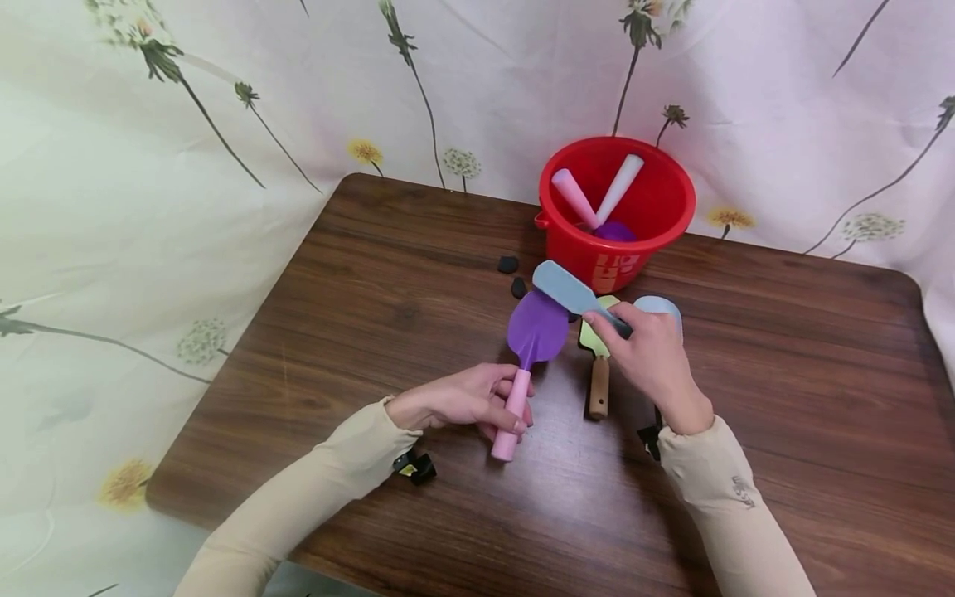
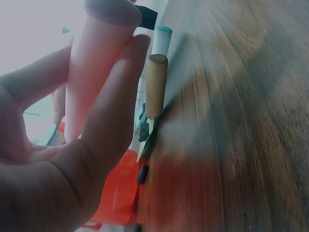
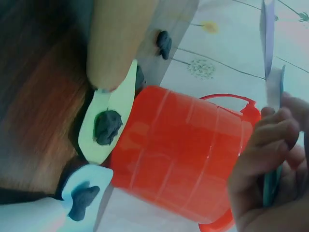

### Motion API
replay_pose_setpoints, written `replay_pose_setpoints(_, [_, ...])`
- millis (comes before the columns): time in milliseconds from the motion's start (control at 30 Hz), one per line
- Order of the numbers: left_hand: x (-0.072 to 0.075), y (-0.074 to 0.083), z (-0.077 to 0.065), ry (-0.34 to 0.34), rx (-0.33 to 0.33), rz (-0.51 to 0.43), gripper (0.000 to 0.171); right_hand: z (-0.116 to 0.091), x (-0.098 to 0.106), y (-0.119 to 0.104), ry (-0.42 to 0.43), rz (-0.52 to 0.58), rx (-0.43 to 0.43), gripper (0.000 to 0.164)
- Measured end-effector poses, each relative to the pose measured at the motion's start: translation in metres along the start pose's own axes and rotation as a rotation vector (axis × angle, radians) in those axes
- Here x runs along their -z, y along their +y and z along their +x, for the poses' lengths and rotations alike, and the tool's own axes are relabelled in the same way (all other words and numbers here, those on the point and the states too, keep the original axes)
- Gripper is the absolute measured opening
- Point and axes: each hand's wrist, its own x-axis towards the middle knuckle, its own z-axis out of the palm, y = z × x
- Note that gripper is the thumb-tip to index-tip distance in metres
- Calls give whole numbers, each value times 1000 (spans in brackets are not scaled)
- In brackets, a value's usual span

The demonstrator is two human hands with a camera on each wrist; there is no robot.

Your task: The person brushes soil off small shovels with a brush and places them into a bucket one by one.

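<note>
My left hand [image 1: 466, 398] grips the pink handle of a purple shovel [image 1: 537, 327], holding it above the table. With my right hand [image 1: 656, 356] I pinch a blue-grey spatula [image 1: 565, 286], its flat blade overlapping the tip of the purple shovel in the head view. Whether the two blades touch is hard to tell. Under my right hand lies a light green shovel [image 3: 89, 145] with a wooden handle, a dark lump [image 3: 107, 127] on its blade. Beside it a light blue shovel [image 3: 99, 173] carries another dark lump [image 3: 83, 200].
A red bucket [image 1: 597, 261] stands at the back of the wooden table [image 1: 298, 332]. Inside it lean a pink handle [image 1: 573, 197] and a white handle [image 1: 621, 186]. Small dark pieces [image 1: 508, 264] lie left of the bucket. A flowered cloth [image 1: 522, 91] hangs behind.
</note>
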Motion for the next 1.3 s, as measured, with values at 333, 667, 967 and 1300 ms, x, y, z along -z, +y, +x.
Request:
replay_pose_setpoints(333, [2, 5, 2, 28, -4, 28, 50, 1, 4, -7, -486, 160, -37, 14])
replay_pose_setpoints(667, [2, 4, 1, 24, 9, 20, 52, 3, 5, -4, -433, 57, -89, 22])
replay_pose_setpoints(967, [-1, 2, -2, 1, 21, -38, 50, 0, 1, -2, -39, -132, 31, 29])
replay_pose_setpoints(1300, [0, 2, -1, 8, 18, -39, 55, -2, 2, -3, -36, -20, -11, 27])
